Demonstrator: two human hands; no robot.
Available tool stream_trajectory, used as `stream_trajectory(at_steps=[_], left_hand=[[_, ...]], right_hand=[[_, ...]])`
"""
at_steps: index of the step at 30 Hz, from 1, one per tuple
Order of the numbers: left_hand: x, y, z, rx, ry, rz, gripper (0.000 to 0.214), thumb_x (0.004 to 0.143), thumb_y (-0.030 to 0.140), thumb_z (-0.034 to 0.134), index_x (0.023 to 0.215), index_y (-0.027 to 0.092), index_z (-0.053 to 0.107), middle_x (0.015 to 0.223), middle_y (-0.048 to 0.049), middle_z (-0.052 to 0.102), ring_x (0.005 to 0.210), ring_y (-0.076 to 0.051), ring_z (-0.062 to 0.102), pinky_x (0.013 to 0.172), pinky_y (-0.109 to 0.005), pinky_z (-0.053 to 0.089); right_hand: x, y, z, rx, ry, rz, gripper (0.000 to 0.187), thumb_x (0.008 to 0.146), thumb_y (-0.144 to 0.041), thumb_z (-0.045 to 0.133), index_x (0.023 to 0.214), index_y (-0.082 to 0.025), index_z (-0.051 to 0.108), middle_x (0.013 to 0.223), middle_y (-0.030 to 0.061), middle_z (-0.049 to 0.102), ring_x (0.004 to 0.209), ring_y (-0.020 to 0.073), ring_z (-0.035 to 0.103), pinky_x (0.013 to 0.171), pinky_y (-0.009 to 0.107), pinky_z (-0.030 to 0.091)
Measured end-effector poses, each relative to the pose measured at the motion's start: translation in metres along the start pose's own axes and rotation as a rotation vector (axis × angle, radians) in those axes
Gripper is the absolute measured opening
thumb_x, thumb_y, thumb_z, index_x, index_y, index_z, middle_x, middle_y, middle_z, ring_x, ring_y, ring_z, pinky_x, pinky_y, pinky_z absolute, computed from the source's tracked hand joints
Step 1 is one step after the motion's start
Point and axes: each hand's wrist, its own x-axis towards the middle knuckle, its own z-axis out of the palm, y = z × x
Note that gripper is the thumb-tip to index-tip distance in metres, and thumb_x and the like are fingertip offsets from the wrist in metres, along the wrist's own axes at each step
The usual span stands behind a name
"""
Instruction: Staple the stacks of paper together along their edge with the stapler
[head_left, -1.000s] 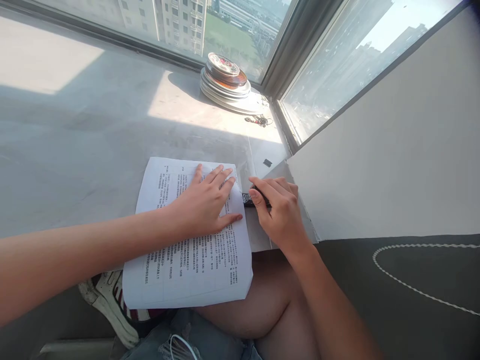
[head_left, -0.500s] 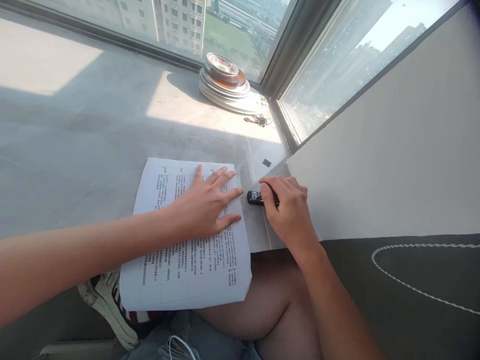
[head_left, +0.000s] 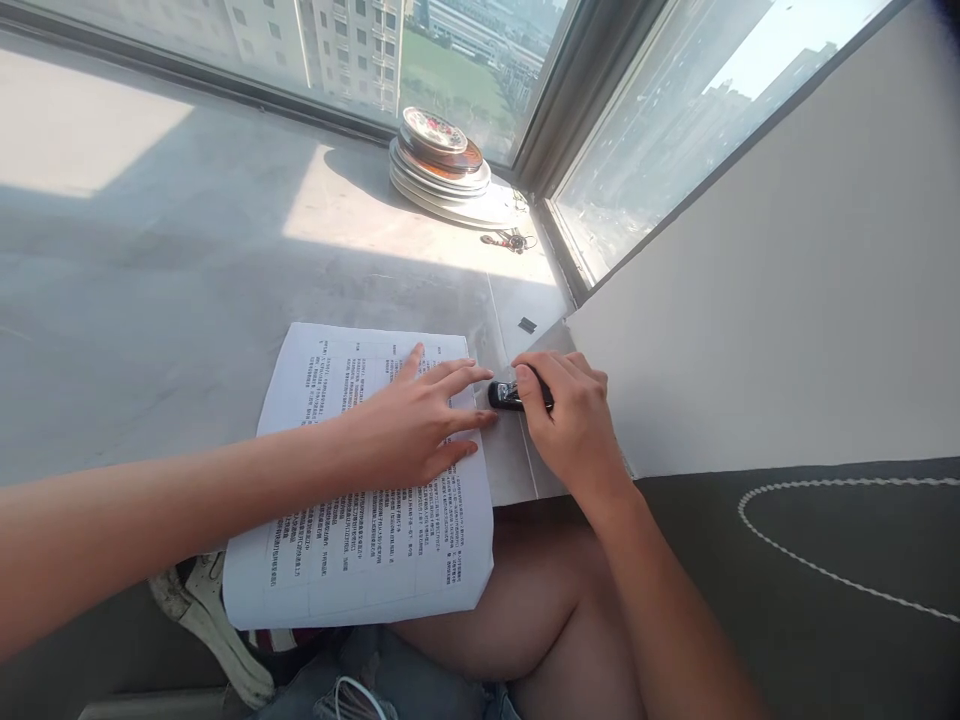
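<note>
Printed white paper point(head_left: 360, 590) lies partly on the grey sill and overhangs its front edge above my lap. My left hand point(head_left: 431, 420) rests on the paper with fingers spread, two fingertips reaching past its right edge. Just right of that edge, a black stapler point(head_left: 504, 395) sits on the sill. My right hand point(head_left: 574, 420) is wrapped round the stapler's rear part, which the fingers largely hide. A short gap separates the stapler's front end from the left fingertips.
Stacked plates point(head_left: 442, 175) stand in the window corner, with keys point(head_left: 510, 240) in front. A small dark strip, perhaps staples point(head_left: 527, 325), lies beyond my right hand. A white wall point(head_left: 780, 280) borders the sill on the right. A white cord point(head_left: 795, 565) hangs lower right.
My left hand has shifted slightly on the paper, its fingers now reaching farther past the right edge towards the stapler. The right hand keeps its grip; the whole view has drifted slightly.
</note>
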Motion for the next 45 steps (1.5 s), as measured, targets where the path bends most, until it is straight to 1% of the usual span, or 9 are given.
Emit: stream_trajectory(at_steps=[5,12,17,21,26,33,39,42,45], left_hand=[[0.001,0.0,-0.001,0.007,0.006,-0.025,0.047,0.106,0.037,0.058,0.151,0.024,0.06,0.168,-0.0195,0.045,0.156,-0.041,0.042,0.124,-0.081,0.025],[0.0,-0.005,0.003,0.058,0.043,-0.067,0.053,0.105,0.045,0.061,0.153,0.023,0.056,0.169,-0.0209,0.043,0.156,-0.044,0.04,0.124,-0.082,0.022],[0.001,-0.009,0.001,0.044,0.041,-0.078,0.05,0.105,0.05,0.059,0.145,0.021,0.061,0.169,-0.0202,0.045,0.159,-0.048,0.035,0.122,-0.086,0.017],[0.001,-0.011,-0.001,0.02,0.062,-0.073,0.044,0.102,0.052,0.062,0.134,0.022,0.064,0.166,-0.0186,0.048,0.157,-0.048,0.039,0.122,-0.086,0.019],[0.002,-0.013,-0.001,0.026,0.063,-0.062,0.043,0.101,0.051,0.06,0.132,0.021,0.06,0.16,-0.0196,0.053,0.151,-0.046,0.045,0.12,-0.086,0.023],[0.002,-0.019,-0.005,0.059,0.084,-0.016,0.051,0.102,0.054,0.058,0.14,0.02,0.058,0.138,-0.0163,0.065,0.13,-0.038,0.06,0.122,-0.078,0.026],[0.006,-0.029,-0.012,0.13,0.032,0.06,0.046,0.097,0.061,0.064,0.118,0.02,0.068,0.12,-0.0149,0.066,0.111,-0.036,0.061,0.109,-0.063,0.041],[0.007,-0.032,-0.013,0.109,0.022,0.074,0.05,0.094,0.065,0.066,0.115,0.02,0.069,0.125,-0.0159,0.063,0.104,-0.033,0.061,0.1,-0.055,0.046],[0.007,-0.033,-0.012,0.104,0.078,0.001,0.057,0.093,0.07,0.066,0.124,0.022,0.068,0.137,-0.0176,0.059,0.114,-0.036,0.059,0.1,-0.053,0.045]], right_hand=[[0.0,0.001,0.0,0.013,0.004,0.001,0.028,0.113,-0.035,0.043,0.105,-0.025,0.068,0.101,0.0027,0.077,0.097,0.0237,0.065,0.092,0.04,0.039],[-0.001,0.006,-0.001,0.087,0.015,0.026,0.028,0.113,-0.043,0.044,0.11,-0.026,0.066,0.102,0.0035,0.076,0.097,0.0252,0.066,0.093,0.042,0.042],[0.002,0.005,-0.003,0.123,-0.053,0.021,0.037,0.114,-0.048,0.041,0.095,-0.025,0.062,0.092,0.0038,0.072,0.089,0.024,0.063,0.087,0.04,0.043],[0.006,0.0,-0.003,0.158,-0.113,-0.047,0.036,0.115,-0.047,0.04,0.097,-0.025,0.062,0.094,0.0028,0.071,0.091,0.0225,0.062,0.089,0.039,0.042],[0.004,-0.001,-0.003,0.159,-0.118,-0.069,0.034,0.114,-0.046,0.04,0.097,-0.025,0.062,0.094,0.003,0.07,0.092,0.023,0.062,0.089,0.039,0.042],[0.0,-0.003,-0.007,0.187,-0.136,-0.079,0.031,0.114,-0.045,0.042,0.098,-0.026,0.062,0.097,0.0035,0.071,0.093,0.0235,0.062,0.091,0.04,0.043],[-0.001,-0.004,-0.008,0.193,-0.138,-0.079,0.03,0.114,-0.043,0.043,0.099,-0.026,0.062,0.095,0.0029,0.07,0.093,0.0235,0.061,0.091,0.04,0.043],[-0.002,-0.003,-0.009,0.195,-0.139,-0.079,0.028,0.114,-0.042,0.044,0.101,-0.025,0.062,0.098,0.0031,0.071,0.095,0.0238,0.062,0.092,0.041,0.043],[-0.002,-0.003,-0.01,0.2,-0.145,-0.074,0.027,0.114,-0.042,0.044,0.103,-0.026,0.063,0.101,0.0034,0.072,0.097,0.024,0.063,0.093,0.041,0.044]])
